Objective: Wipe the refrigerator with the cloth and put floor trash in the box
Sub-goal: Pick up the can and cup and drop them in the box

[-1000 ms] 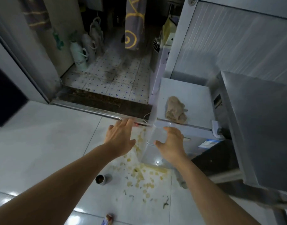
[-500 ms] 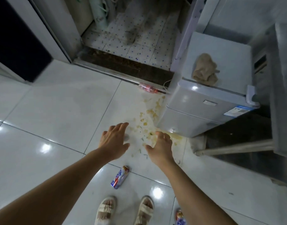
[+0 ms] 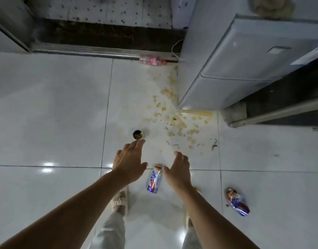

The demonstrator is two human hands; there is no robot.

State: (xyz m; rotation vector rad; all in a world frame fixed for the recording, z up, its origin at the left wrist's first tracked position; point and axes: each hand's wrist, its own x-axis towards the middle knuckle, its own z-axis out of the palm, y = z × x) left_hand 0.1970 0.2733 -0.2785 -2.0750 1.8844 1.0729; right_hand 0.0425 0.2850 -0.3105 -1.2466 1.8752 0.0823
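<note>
Both hands dropped lower — left hand (image 3: 127, 162), right hand (image 3: 178, 170) spread, empty, flanking wrapper (image 3: 154, 179).

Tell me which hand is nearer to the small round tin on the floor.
Left. The left hand has its fingertips just below the small round tin; the right hand is farther, down to the tin's right.

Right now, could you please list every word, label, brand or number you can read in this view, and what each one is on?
None can be read.
Blue-and-white sticker on the refrigerator: too blurred.
Blue, white and red wrapper between the hands: print illegible.
Crumpled wrapper on the right: illegible.
Red label on the plastic bottle by the threshold: too small.
</note>
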